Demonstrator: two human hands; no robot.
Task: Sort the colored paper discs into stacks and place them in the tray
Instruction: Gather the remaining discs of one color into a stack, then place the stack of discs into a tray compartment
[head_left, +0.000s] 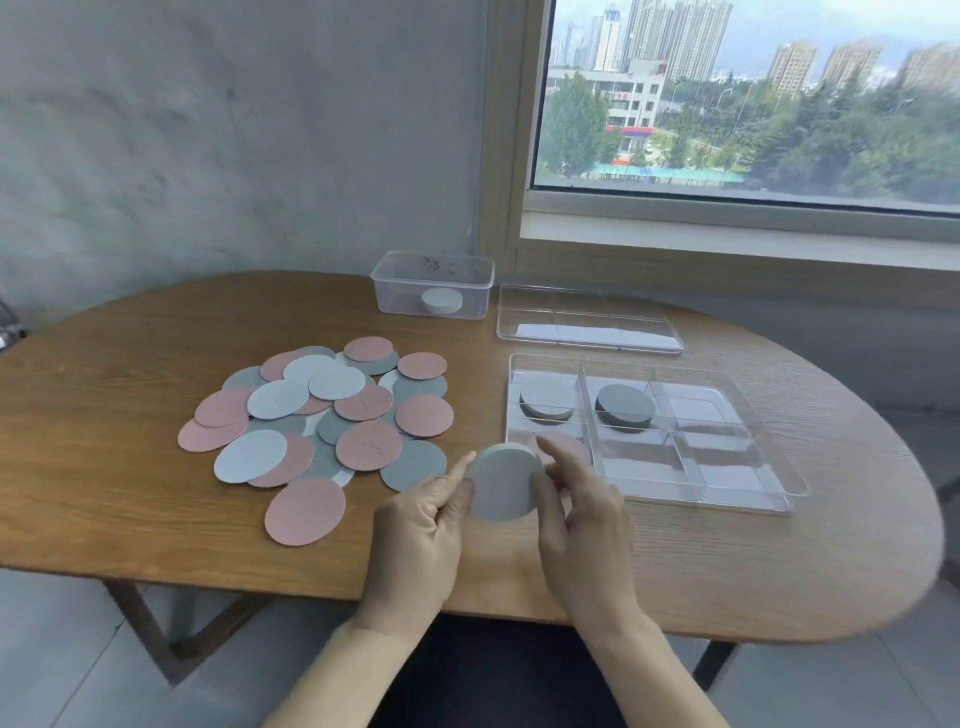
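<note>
Wooden oval counter (156, 519) set against a grey plastered wall, with a window (748, 93) at the rear right looking onto tower blocks and trees.

- Loose discs (322, 415): pink, pale blue-grey and dark grey paper rounds, overlapping in a spread heap on the left half of the counter.
- Clear compartment tray (769, 467): right of centre, divided into six cells in two rows.
  - Rear-left cell: mid-grey stack (545, 402).
  - Rear-middle cell: dark grey stack (623, 408).
  - Front-left cell: pink stack (571, 447), partly hidden behind fingers.
- Clear lid (587, 322): lying flat just behind the tray.
- Clear plastic box (431, 283): at the far edge, left of the lid, containing a white stack (441, 300).
- Grey disc stack (501, 486): held on edge, face toward the camera, near the front of the counter and just left of the tray's front-left corner.
- Left grip (421, 525): bare hand, thumb and forefinger against the left rim of the grey disc stack.
- Right grip (582, 514): bare hand, closed round the right rim of the same stack, forefinger over the top edge.
</note>
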